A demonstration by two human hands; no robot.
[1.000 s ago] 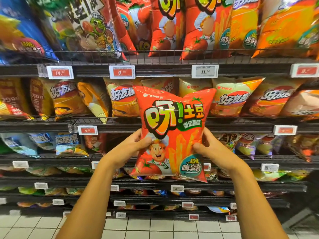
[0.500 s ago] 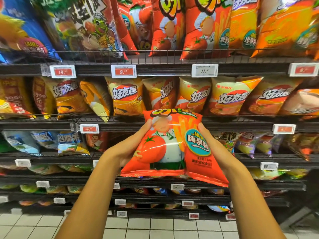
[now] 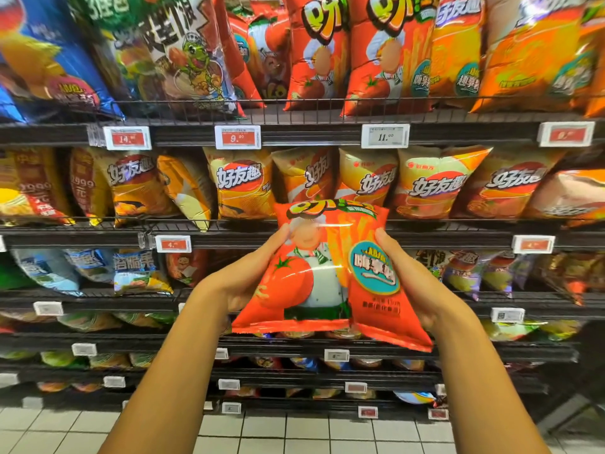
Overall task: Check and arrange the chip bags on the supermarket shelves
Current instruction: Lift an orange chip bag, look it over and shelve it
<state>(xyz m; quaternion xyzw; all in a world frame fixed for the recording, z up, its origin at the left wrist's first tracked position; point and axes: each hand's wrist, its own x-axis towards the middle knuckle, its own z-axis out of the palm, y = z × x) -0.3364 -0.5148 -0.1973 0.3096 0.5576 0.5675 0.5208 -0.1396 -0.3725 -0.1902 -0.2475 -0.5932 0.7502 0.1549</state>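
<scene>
A: How is the grip sitting on the bag?

B: The left hand [image 3: 244, 276] is grasping the left edge of the red chip bag [image 3: 322, 276], and the right hand [image 3: 414, 283] is grasping its right edge. Both are clasping it from the sides, with the fingers going behind it.

A: Where is the bag being held?

B: It is hanging in the air in front of the shelves, tilted with its top leaning away, just below the row of yellow bags [image 3: 366, 178].

A: Which step is this, in your opinion?

B: I think the person is checking the bag, not placing it yet.

A: And what is the next move asking for?

B: Probably lifting it up to the top shelf [image 3: 294, 129], where the same red bags [image 3: 376, 54] are standing, and setting it upright behind the wire rail [image 3: 327, 104].
</scene>
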